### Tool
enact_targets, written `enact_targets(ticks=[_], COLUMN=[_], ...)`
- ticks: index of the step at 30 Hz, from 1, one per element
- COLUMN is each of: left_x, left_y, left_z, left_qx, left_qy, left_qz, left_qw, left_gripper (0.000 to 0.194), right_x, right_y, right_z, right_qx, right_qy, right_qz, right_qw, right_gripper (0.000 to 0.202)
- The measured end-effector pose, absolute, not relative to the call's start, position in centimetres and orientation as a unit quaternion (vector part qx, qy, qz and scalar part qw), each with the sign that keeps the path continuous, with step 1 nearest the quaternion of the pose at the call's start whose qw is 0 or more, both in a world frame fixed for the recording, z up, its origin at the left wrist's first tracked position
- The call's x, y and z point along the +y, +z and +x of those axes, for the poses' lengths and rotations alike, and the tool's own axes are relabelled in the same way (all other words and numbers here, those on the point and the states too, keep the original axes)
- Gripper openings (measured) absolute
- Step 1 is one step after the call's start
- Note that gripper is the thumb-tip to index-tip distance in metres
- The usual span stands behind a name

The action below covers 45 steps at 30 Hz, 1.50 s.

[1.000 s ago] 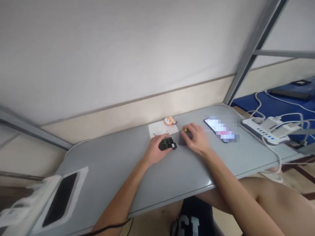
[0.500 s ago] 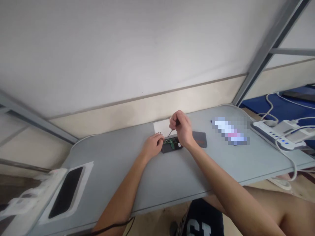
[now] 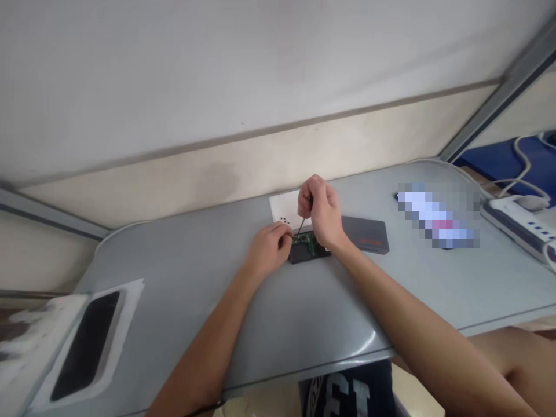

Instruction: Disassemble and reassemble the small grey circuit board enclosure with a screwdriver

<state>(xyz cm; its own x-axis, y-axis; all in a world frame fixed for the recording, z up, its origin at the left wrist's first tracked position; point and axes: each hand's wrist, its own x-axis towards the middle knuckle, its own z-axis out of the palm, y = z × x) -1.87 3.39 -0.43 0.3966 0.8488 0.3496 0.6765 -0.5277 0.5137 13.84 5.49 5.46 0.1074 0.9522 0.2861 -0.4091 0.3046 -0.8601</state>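
Note:
A screwdriver is in the closed fist of my right hand, its thin shaft slanting down to the left. Its tip meets the upper left part of a green circuit board, though the exact contact point is too small to make out. The board sits in an opened black case on the table. My left hand grips the case's left end with curled fingers. Behind it, several small dark screws lie on a white sheet of paper. A dark grey cover lies right of the case, partly behind my right wrist.
A phone with a lit, blurred screen lies on the grey table to the right, near a white power strip. At left, a black phone rests on white paper. A wall closes off the back.
The camera view has shifted, bringing the table's right-hand things further right. The screwdriver stands steeper, and its tip is now over the board. My left hand stays at the case's left end.

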Motion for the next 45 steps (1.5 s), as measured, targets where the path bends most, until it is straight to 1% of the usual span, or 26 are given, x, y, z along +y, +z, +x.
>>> enact_targets(ticks=[5, 20, 29, 36, 45], left_x=[3.5, 3.3, 3.4, 3.4, 3.4], left_y=[-0.5, -0.1, -0.4, -0.5, -0.3], left_z=[-1.9, -1.8, -1.9, -1.9, -2.0], left_qx=[0.461, 0.483, 0.479, 0.476, 0.475], left_qy=[0.288, 0.269, 0.273, 0.271, 0.267], left_qz=[0.827, 0.818, 0.821, 0.824, 0.826], left_qw=[0.141, 0.158, 0.149, 0.148, 0.145], left_gripper=[0.020, 0.019, 0.019, 0.018, 0.019], right_x=[5.8, 5.0, 4.9, 4.9, 4.7], right_y=[5.6, 6.2, 5.6, 5.4, 5.5], right_z=[14.2, 14.5, 14.1, 13.9, 14.0], right_qx=[-0.414, -0.442, -0.421, -0.426, -0.440], right_qy=[0.517, 0.512, 0.539, 0.546, 0.521], right_qz=[-0.311, -0.341, -0.289, -0.303, -0.311], right_qw=[0.682, 0.653, 0.671, 0.654, 0.662], right_gripper=[0.040, 0.044, 0.038, 0.042, 0.041])
